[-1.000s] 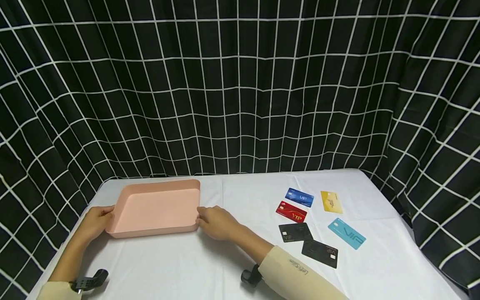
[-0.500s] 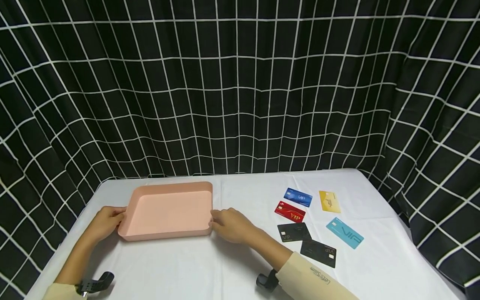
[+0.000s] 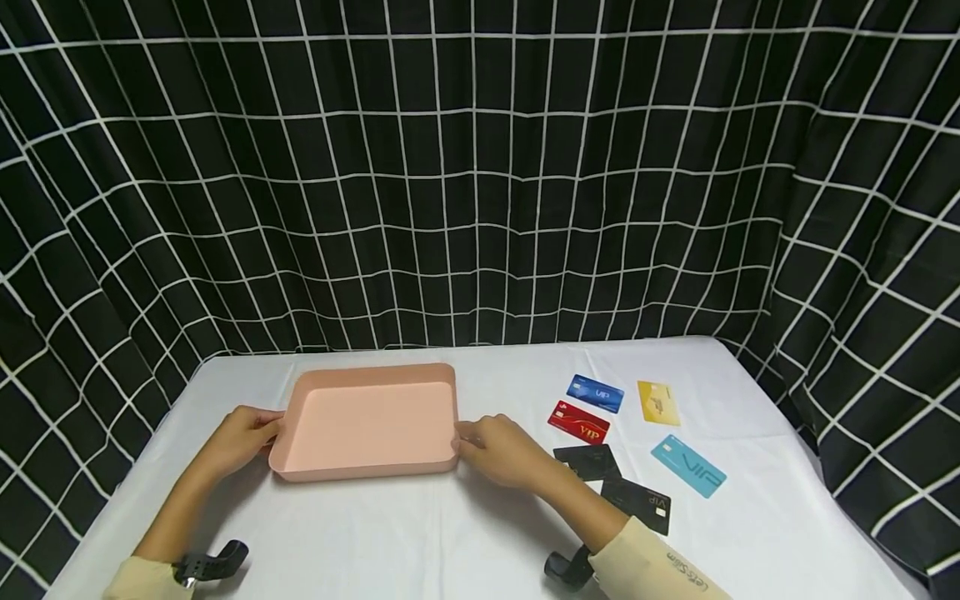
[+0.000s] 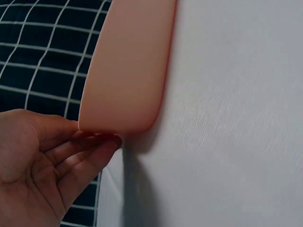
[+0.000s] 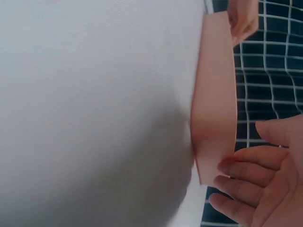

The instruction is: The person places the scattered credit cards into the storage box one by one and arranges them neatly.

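A shallow pink rectangular tray [image 3: 369, 425] stands on the white tablecloth, left of centre in the head view, with nothing in it. At its left end my left hand [image 3: 237, 442] touches the wall, the fingers [image 4: 87, 163] fairly straight against the outside. On the opposite end my right hand [image 3: 504, 452] rests its fingertips on the outer wall; in the right wrist view its fingers [image 5: 244, 172] are lightly bent and the thumb stands apart from the wall. Both wrist views show the tray's side wall [image 4: 128, 71] close up.
Several cards lie flat at the right: blue [image 3: 596, 393], red [image 3: 579, 422], yellow [image 3: 658, 403], teal [image 3: 688, 466] and two black ones, one of them [image 3: 636, 503] partly behind my right forearm. A black curtain [image 3: 480, 175] with white grid lines surrounds the table.
The tray has slid to the right across the cloth, both hands moving along with it at its ends. My right forearm now covers part of the black cards. The cards stay where they were.
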{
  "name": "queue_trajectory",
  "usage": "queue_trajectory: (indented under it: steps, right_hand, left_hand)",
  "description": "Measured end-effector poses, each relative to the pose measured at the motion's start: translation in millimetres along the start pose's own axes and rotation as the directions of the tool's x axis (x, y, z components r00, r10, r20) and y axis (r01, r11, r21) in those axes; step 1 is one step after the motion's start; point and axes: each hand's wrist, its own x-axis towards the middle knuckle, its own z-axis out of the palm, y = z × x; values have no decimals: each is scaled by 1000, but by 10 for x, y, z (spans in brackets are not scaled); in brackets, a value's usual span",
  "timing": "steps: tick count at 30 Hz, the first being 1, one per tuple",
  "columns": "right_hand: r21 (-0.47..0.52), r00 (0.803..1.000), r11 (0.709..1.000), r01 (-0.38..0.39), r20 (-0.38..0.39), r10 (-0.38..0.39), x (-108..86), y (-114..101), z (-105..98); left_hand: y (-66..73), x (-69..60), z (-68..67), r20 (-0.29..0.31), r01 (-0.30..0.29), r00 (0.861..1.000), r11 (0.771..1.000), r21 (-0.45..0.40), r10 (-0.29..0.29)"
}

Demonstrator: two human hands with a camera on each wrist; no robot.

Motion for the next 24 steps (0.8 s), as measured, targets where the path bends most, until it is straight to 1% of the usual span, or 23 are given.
queue_trajectory:
  steps: [4, 9, 15, 18, 24]
  right_hand:
    - [12, 999, 999, -44, -15, 44, -84, 98, -70]
    - [19, 997, 998, -66, -39, 67, -194, 213, -161]
    - [34, 994, 996, -88, -60, 90, -311, 336, -270]
    - [35, 993, 995, -93, -64, 95, -357, 397, -327]
    - [52, 992, 993, -103, -73, 106, -443, 517, -461]
  left_hand:
    - [64, 52, 98, 36, -23, 999, 999, -29, 24]
    - [139, 121, 225, 86, -40, 995, 994, -99, 49]
    - [235, 210, 384, 115, -37, 992, 985, -170, 57]
    - [282, 252, 460, 112, -57, 991, 986, -157, 75]
    - [383, 369, 627, 80, -94, 992, 990, -102, 102]
